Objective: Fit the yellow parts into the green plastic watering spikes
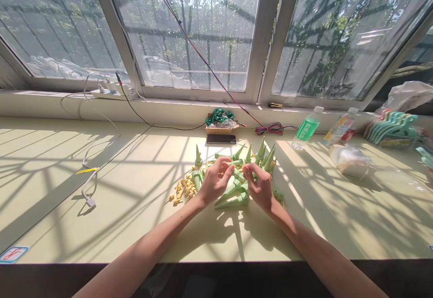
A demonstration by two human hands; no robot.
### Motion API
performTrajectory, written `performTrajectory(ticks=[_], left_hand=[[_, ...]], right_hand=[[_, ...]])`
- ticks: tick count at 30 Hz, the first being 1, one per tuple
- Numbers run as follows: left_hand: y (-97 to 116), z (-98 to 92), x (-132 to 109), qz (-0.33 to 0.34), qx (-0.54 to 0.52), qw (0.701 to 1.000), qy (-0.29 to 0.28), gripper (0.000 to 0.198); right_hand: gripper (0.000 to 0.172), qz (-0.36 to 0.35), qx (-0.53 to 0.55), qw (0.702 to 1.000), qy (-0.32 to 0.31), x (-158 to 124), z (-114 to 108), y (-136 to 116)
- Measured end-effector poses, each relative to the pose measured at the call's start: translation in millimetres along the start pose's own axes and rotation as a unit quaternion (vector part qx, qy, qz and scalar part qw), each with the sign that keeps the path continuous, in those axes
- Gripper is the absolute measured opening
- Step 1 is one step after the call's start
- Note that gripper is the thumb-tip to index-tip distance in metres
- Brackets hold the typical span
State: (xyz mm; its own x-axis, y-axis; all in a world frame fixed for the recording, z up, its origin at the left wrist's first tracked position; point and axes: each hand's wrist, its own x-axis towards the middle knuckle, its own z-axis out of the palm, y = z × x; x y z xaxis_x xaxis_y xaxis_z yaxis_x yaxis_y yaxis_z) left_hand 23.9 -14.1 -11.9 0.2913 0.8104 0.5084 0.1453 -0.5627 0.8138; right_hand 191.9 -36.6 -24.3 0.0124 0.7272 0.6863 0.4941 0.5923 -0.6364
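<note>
My left hand [214, 181] and my right hand [259, 185] meet over a heap of green cone-shaped plastic spikes [260, 155] on a pale yellow-green table [135, 216]. Both hands have their fingers curled and pinched together around a small green piece [237, 174] between them. Several green spikes [233, 201] lie flat just in front of my hands, others stand upright behind them. A scatter of small yellow plastic parts [182, 190] lies left of my left hand.
A black phone [221, 139] and a cardboard box with green items [220, 122] sit behind the heap. Two bottles [306, 132] [340, 128], a plastic bag [350, 159] and stacked green goods [390, 128] are at the right. White cables [89, 185] and a power strip [111, 91] lie at the left.
</note>
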Motion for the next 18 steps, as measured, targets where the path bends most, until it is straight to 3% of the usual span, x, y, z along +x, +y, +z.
performTrajectory(ticks=[6, 12, 18], left_hand=[[0.0, -1.5, 0.3, 0.009, 0.047, 0.999, 0.010, 0.024], [-1.1, -1.5, -0.8, -0.011, 0.038, 0.999, -0.024, 0.025], [-1.0, -2.8, -1.6, 0.010, 0.054, 0.998, -0.032, 0.026]], right_hand=[[0.028, -0.002, 0.007, 1.000, 0.011, 0.7, -0.2, -3.0], [0.026, -0.003, 0.017, 1.000, 0.005, 0.9, -0.2, -2.9], [0.025, 0.001, 0.022, 1.000, -0.001, 0.9, -0.1, -0.2]])
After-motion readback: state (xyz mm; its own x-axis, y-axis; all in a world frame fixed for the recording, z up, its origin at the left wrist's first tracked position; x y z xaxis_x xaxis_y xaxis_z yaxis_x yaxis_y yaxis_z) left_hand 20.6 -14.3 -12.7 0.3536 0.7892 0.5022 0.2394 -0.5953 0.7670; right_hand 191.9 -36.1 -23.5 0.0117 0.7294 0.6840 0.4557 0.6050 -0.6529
